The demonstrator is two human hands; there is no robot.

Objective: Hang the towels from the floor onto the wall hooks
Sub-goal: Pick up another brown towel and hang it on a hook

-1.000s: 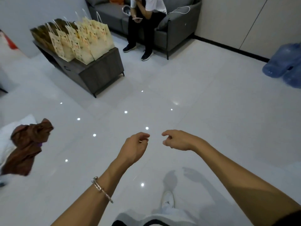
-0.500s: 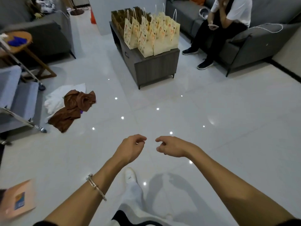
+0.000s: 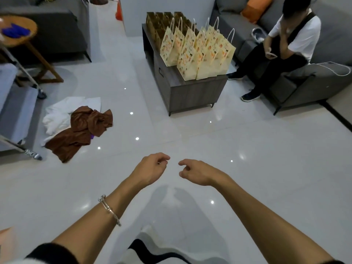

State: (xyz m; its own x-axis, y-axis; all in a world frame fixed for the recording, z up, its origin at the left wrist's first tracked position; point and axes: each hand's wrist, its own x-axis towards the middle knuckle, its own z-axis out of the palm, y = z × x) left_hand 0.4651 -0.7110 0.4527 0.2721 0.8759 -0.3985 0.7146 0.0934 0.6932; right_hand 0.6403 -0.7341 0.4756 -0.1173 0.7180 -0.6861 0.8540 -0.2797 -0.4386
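Nearest you, both forearms reach out over the glossy floor (image 3: pixel 266 159), with a silver bracelet (image 3: pixel 109 209) on the left wrist. Your left grip (image 3: pixel 150 168) and right grip (image 3: pixel 198 173) hang side by side, near each other but apart. The fingers of both are loosely curled and hold nothing.

Farther out, to your left, the towels lie in one heap on the floor. A brown towel (image 3: pixel 82 132) is crumpled over part of a white towel (image 3: pixel 61 115), just beside the foot of a metal frame (image 3: pixel 28 152). Both look soft, limp and light. They will likely sag and trail rather than keep any shape, and the slick tile should let them slide if you nudge them.

Take the brown one first, since it lies on top. Pinch the raised, bunched fold at its far end (the highest ridge of cloth) and lift high enough that the tail clears the white one. A corner or hem would probably sit best on a hook. A small purple scrap shows under the brown edge, and you cannot tell what it is.

Beyond that stands a dark worktop (image 3: pixel 190 92) crowded with paper bags (image 3: pixel 198 52), then a seated person (image 3: pixel 285 46) on a grey sofa (image 3: pixel 314 77). No wall hooks are in view.
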